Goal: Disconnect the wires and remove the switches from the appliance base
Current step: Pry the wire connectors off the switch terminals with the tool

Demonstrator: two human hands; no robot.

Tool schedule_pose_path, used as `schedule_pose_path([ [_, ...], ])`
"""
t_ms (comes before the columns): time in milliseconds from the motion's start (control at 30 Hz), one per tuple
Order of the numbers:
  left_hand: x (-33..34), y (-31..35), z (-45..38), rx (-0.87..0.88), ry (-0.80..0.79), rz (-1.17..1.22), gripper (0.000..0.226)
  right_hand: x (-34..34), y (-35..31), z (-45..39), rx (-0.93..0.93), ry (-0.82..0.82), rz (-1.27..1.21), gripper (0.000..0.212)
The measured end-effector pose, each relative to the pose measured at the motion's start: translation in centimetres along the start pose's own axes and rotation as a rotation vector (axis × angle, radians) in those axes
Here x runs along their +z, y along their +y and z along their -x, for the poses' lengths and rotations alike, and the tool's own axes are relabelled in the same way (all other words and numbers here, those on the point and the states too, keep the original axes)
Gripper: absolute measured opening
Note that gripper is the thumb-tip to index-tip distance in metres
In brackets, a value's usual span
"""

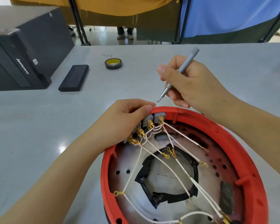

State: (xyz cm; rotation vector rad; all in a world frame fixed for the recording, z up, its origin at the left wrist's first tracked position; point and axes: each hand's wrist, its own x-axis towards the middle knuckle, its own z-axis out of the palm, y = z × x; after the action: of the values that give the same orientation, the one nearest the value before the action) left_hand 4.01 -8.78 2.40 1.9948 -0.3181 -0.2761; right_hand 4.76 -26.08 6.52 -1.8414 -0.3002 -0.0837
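A round red appliance base (242,143) lies open side up at the lower right of the table. Several grey switches (149,121) sit in a row along its upper-left rim, with gold terminals and white wires (173,139) running across a metal plate with a black-taped hole. My left hand (120,122) grips the rim at the switches, thumb on top of the rim and fingers curled round its outside. My right hand (189,84) holds a silver screwdriver (179,73) like a pen, tip just above the rim.
A roll of black tape (113,63) and a flat black case (73,78) lie farther back on the grey table. A black Lenovo computer tower (21,55) lies at the far left. Fabric screens and a person's feet show behind the table.
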Motion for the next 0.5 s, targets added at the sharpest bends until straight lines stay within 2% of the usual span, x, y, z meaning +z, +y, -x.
schedule_pose_path([
  [167,0.2,0.0,1.7,-0.029,0.079,0.013,0.022,0.0,0.6,1.7,0.002,0.000,0.017,0.035],
  [300,0.3,0.2,2.7,-0.044,0.084,-0.038,0.023,0.1,0.9,2.2,0.007,0.010,0.063,0.036],
  [500,-0.3,1.3,1.5,-0.020,0.000,-0.312,0.026,0.8,1.0,2.3,-0.031,0.056,0.133,0.026],
])
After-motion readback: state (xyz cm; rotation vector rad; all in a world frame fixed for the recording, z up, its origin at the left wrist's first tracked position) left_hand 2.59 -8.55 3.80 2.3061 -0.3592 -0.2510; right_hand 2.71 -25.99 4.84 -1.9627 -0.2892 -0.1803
